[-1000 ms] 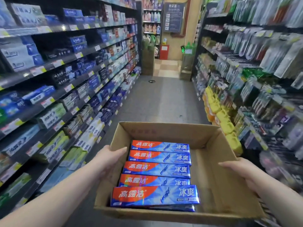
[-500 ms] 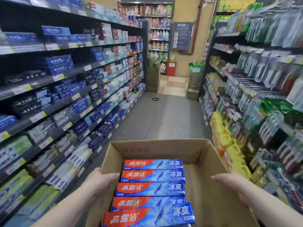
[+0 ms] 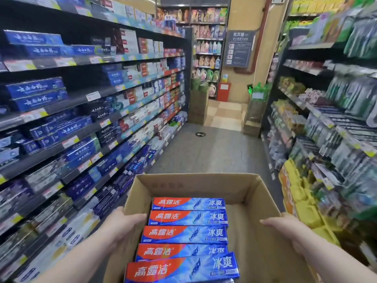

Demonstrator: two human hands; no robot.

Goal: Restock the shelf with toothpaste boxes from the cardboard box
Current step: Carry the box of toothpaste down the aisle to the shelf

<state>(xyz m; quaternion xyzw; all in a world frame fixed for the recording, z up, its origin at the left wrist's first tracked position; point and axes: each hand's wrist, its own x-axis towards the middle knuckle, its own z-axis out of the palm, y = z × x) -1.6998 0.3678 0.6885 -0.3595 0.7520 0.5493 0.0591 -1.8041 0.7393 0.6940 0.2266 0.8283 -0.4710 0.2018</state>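
Left hand (image 3: 126, 224) at 7 o'clock, right hand (image 3: 285, 226) at 5, grip the box (image 3: 195, 185) walls to carry toothpaste (image 3: 187, 234) level.

Between your left hand (image 3: 122, 225) and right hand (image 3: 285, 227), the cardboard box (image 3: 195, 184) is plain brown; its toothpaste boxes (image 3: 184, 234) are blue with red-orange swooshes, white lettering and pale streaks.

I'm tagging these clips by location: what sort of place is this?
Most likely a supermarket aisle: price-tagged shelves of boxed toothpaste on the left, hanging packs on the right, detergent bottles at the far end.
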